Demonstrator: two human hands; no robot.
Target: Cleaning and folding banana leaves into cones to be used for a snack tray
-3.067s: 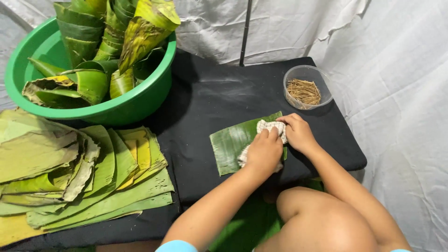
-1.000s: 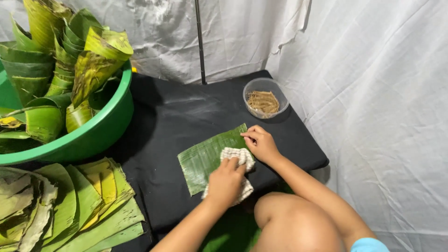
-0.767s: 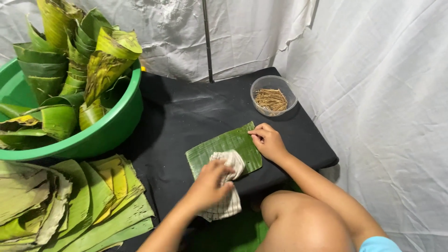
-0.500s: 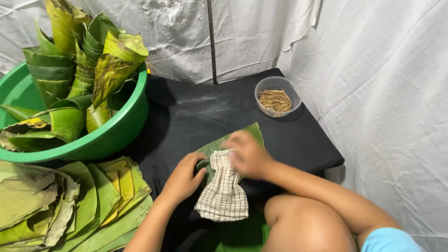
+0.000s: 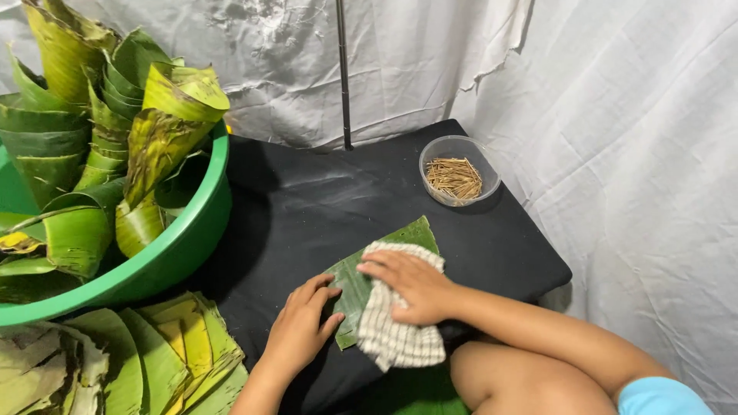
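Pressing down on a checked cloth (image 5: 400, 323), the right hand (image 5: 411, 286) is laid flat with its fingers spread, pinning the cloth against a green leaf (image 5: 361, 280) rather than being closed around it. The leaf is spread flat on the black tabletop (image 5: 307, 204), near its front edge, running from about 7 o'clock up toward 1 o'clock. The cloth is draped over the leaf's near half, with its lower end hanging past the leaf at 6 o'clock. The left hand (image 5: 304, 327) is set at 9 o'clock of the leaf, palm down and loosely open, its fingertips touching the leaf's left edge; nothing is gripped by it. At 1 o'clock of the leaf, well apart, a clear round tub (image 5: 460, 169) filled with thin sticks is seen. At 10 o'clock a green basin (image 5: 181, 250) packed with rolled leaves is placed, and at 8 o'clock a stack of flat leaves (image 5: 161, 353) is piled just below the basin.
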